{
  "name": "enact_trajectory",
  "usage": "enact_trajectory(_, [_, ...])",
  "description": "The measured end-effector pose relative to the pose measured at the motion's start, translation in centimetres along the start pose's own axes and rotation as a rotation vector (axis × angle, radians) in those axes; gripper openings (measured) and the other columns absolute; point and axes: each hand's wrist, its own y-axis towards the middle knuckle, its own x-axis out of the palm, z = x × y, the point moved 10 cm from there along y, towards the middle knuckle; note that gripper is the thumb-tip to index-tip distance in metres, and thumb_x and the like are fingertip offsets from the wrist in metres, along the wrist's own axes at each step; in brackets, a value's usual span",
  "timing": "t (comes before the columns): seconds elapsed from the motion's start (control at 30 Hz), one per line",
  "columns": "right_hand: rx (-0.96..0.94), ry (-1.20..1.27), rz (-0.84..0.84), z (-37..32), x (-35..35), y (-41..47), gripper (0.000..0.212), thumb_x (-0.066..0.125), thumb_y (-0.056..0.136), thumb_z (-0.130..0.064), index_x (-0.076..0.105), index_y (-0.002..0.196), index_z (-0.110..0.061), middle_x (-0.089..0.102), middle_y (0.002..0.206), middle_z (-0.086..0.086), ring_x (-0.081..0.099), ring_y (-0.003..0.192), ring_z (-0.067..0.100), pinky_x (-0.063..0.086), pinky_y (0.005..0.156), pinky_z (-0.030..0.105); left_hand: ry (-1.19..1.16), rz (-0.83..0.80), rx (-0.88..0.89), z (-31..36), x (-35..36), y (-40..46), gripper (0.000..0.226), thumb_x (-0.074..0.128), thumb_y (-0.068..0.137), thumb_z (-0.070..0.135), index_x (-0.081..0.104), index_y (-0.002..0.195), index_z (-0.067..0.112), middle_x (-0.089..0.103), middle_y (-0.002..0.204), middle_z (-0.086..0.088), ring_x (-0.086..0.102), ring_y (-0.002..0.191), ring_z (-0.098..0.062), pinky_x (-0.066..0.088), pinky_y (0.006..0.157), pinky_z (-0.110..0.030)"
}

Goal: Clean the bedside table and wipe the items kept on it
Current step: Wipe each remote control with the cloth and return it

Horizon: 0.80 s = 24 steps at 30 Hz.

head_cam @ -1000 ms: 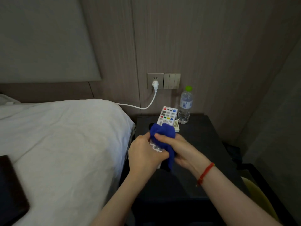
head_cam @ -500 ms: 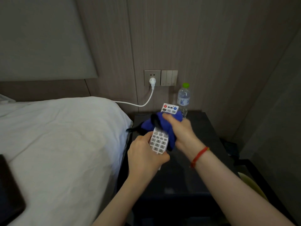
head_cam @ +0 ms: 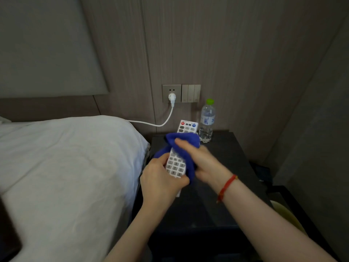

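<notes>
My left hand (head_cam: 160, 181) grips the lower end of a white remote control (head_cam: 175, 165), held up above the dark bedside table (head_cam: 222, 167). A blue cloth (head_cam: 184, 143) is wrapped over the remote's middle, and my right hand (head_cam: 200, 161) holds the cloth pressed against the remote with its fingers curled round it. The remote's top end with red and blue buttons (head_cam: 188, 125) sticks out beyond the cloth. A clear water bottle with a green cap (head_cam: 206, 121) stands at the table's back edge.
A bed with white sheets (head_cam: 66, 167) lies close on the left of the table. A white plug and cable (head_cam: 171, 108) hang from the wall socket above. Something yellow (head_cam: 283, 210) sits low on the right. A dark object (head_cam: 8, 233) lies on the bed's near left corner.
The cloth in my right hand slid from the remote's lower part up to its middle, uncovering the number keys. The remote stays in my left hand.
</notes>
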Motion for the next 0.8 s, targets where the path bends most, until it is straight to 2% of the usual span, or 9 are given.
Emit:
enact_trajectory(0.13, [-0.104,0.04,0.108,-3.1,-1.0,0.5,0.008,0.063,0.084,-0.014,0.056,0.088,-0.014,0.064,0.088,0.012,0.064,0.077,0.024,0.054,0.069,0.036,-0.007,-0.007,0.031,0.5,0.3,-0.7,0.052,0.076,0.058,0.027,0.062,0.108,0.031,0.066,0.092,0.01,0.064,0.082,-0.008,0.054,0.072,-0.028])
enact_trajectory(0.2, [-0.058,0.013,0.037,-1.8,0.1,0.1,0.007,0.062,0.085,-0.015,0.059,0.091,-0.014,0.067,0.085,0.011,0.066,0.074,0.021,0.055,0.064,0.033,-0.032,0.011,0.012,0.6,0.0,-0.2,0.044,0.077,0.059,0.028,0.063,0.101,0.03,0.066,0.086,0.011,0.064,0.08,-0.008,0.053,0.069,-0.027])
enact_trajectory(0.27, [0.021,-0.022,-0.034,0.7,0.9,-0.6,0.012,0.064,0.083,-0.015,0.062,0.094,-0.012,0.07,0.084,0.01,0.068,0.072,0.019,0.056,0.06,0.029,-0.017,0.036,-0.018,0.5,-0.4,0.5,0.041,0.077,0.059,0.029,0.063,0.097,0.026,0.068,0.088,0.005,0.064,0.082,-0.013,0.053,0.073,-0.033])
enact_trajectory(0.4, [0.1,-0.008,-0.102,3.0,0.8,-1.4,0.018,0.065,0.082,-0.017,0.064,0.099,-0.009,0.072,0.083,0.008,0.07,0.071,0.016,0.054,0.059,0.026,0.073,0.081,-0.008,0.7,-0.5,0.9,0.042,0.074,0.06,0.026,0.063,0.101,0.021,0.065,0.094,-0.002,0.061,0.088,-0.019,0.049,0.075,-0.032])
enact_trajectory(0.47, [0.077,-0.051,-0.104,2.7,0.2,-1.5,0.019,0.065,0.082,-0.017,0.064,0.1,-0.011,0.072,0.089,0.009,0.07,0.077,0.016,0.054,0.061,0.025,0.038,0.053,0.023,0.7,0.1,0.6,0.044,0.075,0.064,0.024,0.062,0.107,0.021,0.064,0.098,-0.002,0.061,0.091,-0.018,0.05,0.079,-0.034])
enact_trajectory(0.6, [-0.136,-0.346,-0.044,0.3,-1.0,-1.3,0.024,0.065,0.083,-0.013,0.06,0.105,-0.016,0.068,0.096,0.005,0.066,0.083,0.011,0.052,0.058,0.016,-0.176,-0.121,0.021,0.2,1.1,0.8,0.051,0.071,0.073,0.006,0.057,0.12,0.019,0.063,0.111,0.005,0.061,0.101,-0.011,0.05,0.081,-0.022])
enact_trajectory(0.67, [-0.218,-0.479,-0.006,-0.5,-1.4,-1.4,0.017,0.066,0.082,-0.01,0.059,0.095,-0.019,0.067,0.095,0.004,0.063,0.078,0.007,0.051,0.056,0.013,-0.182,-0.019,0.023,0.2,-1.1,2.1,0.057,0.065,0.075,0.0,0.051,0.129,0.014,0.055,0.113,0.009,0.055,0.104,-0.008,0.042,0.081,-0.018])
enact_trajectory(0.73, [-0.299,-0.666,0.012,-1.0,-1.4,-1.6,0.02,0.068,0.08,-0.012,0.058,0.096,-0.019,0.066,0.092,0.002,0.064,0.08,0.009,0.05,0.061,0.015,-0.279,0.079,-0.047,0.1,-3.2,3.4,0.054,0.064,0.079,0.005,0.05,0.131,0.012,0.057,0.112,0.002,0.054,0.098,-0.01,0.042,0.082,-0.021])
enact_trajectory(0.8, [-0.39,-0.837,0.002,-1.1,-0.6,-2.1,0.022,0.069,0.078,-0.015,0.058,0.096,-0.022,0.064,0.088,-0.004,0.064,0.086,0.013,0.049,0.065,0.017,-0.412,0.008,-0.099,0.8,-2.7,4.3,0.041,0.069,0.081,0.019,0.056,0.12,0.013,0.066,0.108,-0.005,0.062,0.094,-0.014,0.05,0.083,-0.029])
